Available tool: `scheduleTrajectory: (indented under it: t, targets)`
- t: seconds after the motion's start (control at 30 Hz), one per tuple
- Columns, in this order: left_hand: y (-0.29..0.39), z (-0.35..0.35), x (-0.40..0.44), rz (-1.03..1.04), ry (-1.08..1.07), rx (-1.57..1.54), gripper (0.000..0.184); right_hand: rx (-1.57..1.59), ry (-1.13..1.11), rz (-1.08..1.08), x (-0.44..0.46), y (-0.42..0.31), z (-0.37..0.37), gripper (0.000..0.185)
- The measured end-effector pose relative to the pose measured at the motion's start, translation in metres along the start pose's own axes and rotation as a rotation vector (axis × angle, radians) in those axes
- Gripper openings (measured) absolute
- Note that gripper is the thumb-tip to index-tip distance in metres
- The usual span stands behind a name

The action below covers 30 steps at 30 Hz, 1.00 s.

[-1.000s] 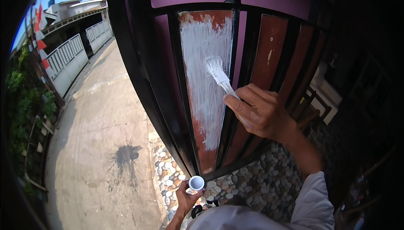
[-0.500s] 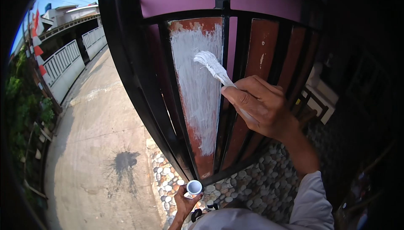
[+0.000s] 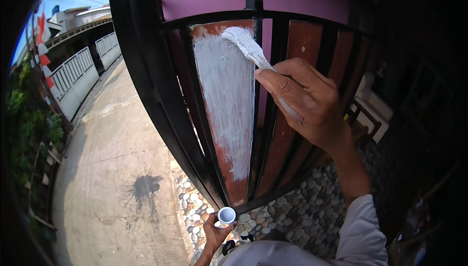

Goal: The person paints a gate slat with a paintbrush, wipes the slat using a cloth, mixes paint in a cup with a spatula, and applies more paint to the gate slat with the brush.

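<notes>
My right hand (image 3: 309,98) is closed around the handle of a paintbrush (image 3: 246,46). White paint coats its bristles, which lie bent against the upper part of a reddish-brown gate panel (image 3: 236,188). Streaky white paint (image 3: 222,85) covers most of that panel; brown shows along the top, the lower left edge and the bottom. Low down near the foot of the gate, my left hand (image 3: 214,234) grips a small white cup (image 3: 226,216), held upright. How much paint the cup holds I cannot tell.
Black metal bars (image 3: 183,120) frame the panel, with more brown panels (image 3: 303,47) to the right. Below lies a pebbled floor (image 3: 297,212). On the left runs a concrete road (image 3: 107,159) with a dark stain (image 3: 146,186), and beyond it stands a white gate (image 3: 75,83).
The brush and my right hand have moved up the panel. White paint now covers more of its upper part. My left hand keeps the cup at nearly the same spot.
</notes>
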<state>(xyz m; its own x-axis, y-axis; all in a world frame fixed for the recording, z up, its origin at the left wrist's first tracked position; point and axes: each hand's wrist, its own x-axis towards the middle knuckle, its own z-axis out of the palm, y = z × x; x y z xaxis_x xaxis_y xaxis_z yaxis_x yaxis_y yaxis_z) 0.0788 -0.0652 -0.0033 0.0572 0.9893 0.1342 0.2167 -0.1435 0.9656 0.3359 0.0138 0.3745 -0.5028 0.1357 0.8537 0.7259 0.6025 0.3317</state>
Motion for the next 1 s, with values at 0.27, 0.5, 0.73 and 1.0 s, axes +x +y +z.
scheduleTrajectory:
  t: [0.27, 0.5, 0.73, 1.0]
  targets:
    - [0.003, 0.003, 0.001, -0.009, -0.008, 0.032, 0.052, 0.057, -0.044, 0.023, 0.002, -0.011, -0.010, 0.030]
    - [0.008, 0.001, 0.003, -0.011, -0.014, 0.030, 0.052, 0.090, -0.050, -0.049, -0.002, -0.008, 0.007, 0.036]
    - [0.014, -0.003, 0.003, -0.044, -0.029, 0.080, 0.052, 0.023, -0.040, -0.090, 0.016, -0.011, 0.008, 0.031]
    - [0.002, -0.005, 0.004, -0.021, -0.020, 0.037, 0.054, -0.016, 0.014, -0.057, 0.022, -0.025, 0.006, 0.044]
